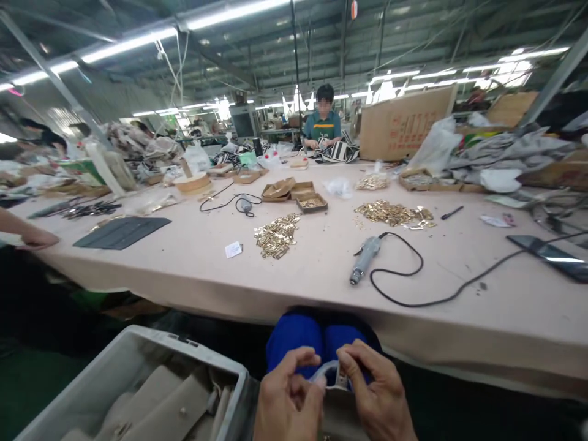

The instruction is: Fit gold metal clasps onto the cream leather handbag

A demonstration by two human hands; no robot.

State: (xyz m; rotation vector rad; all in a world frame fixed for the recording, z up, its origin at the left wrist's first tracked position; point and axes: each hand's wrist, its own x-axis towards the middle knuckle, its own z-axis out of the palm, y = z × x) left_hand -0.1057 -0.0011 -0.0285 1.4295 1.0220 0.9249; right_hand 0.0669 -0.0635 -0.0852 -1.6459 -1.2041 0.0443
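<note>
My left hand (287, 398) and my right hand (379, 395) are held together low over my lap, below the table edge. Both pinch a small clear plastic piece with a metal part (331, 375) between thumbs and fingers. My blue trousers (316, 337) show behind the hands. On the table above lie a corded electric screwdriver (365, 260) and piles of small gold metal fittings (277, 236) (394, 214).
A grey plastic bin (138, 383) with beige leather pieces stands at my lower left. The pink table (321, 269) bears small cardboard trays (312, 203), a dark mat (122, 232), a phone (549, 254) and cables. Another person's arm (27, 233) rests at left; a person in green (323, 125) sits opposite.
</note>
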